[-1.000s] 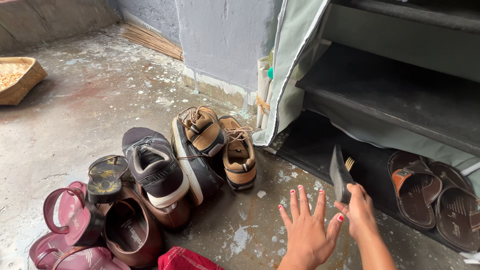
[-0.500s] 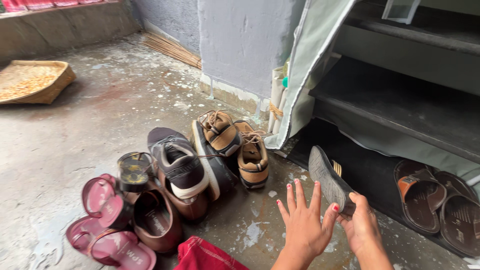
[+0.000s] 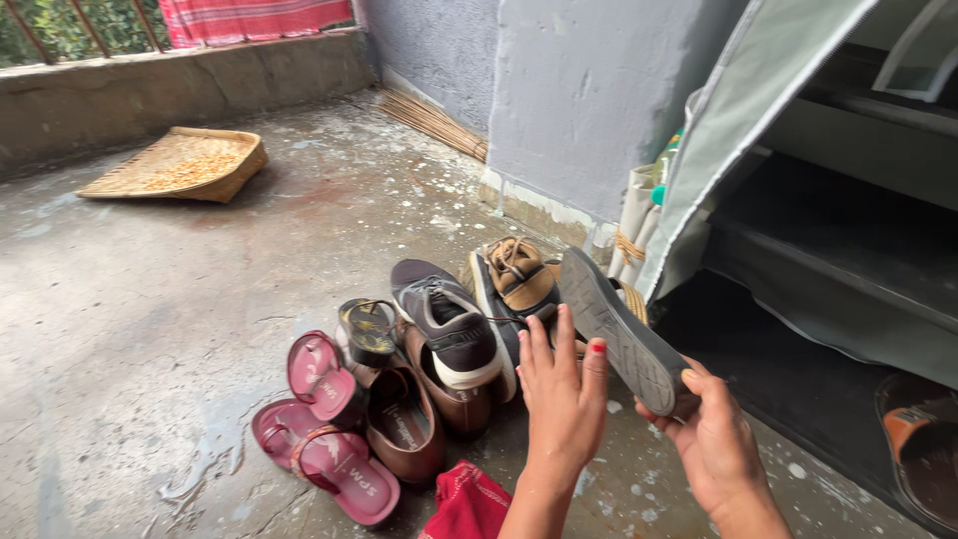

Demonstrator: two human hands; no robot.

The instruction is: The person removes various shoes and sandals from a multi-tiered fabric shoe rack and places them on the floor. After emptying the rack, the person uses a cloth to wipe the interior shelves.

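My right hand (image 3: pixel 714 439) is clamped on the heel of a sandal (image 3: pixel 624 334), sole up, held above the floor (image 3: pixel 150 299) just right of the shoe pile (image 3: pixel 439 349). My left hand (image 3: pixel 559 384) is open, fingers spread, beside the sole. I judge a firm heel grip and a steadying left palm serve best. The sandal's upper is hidden; a brown sandal (image 3: pixel 918 449) in the rack (image 3: pixel 848 240) is cut off.

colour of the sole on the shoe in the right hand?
Grey, with fine tread, on the shoe that the right hand holds; head view.
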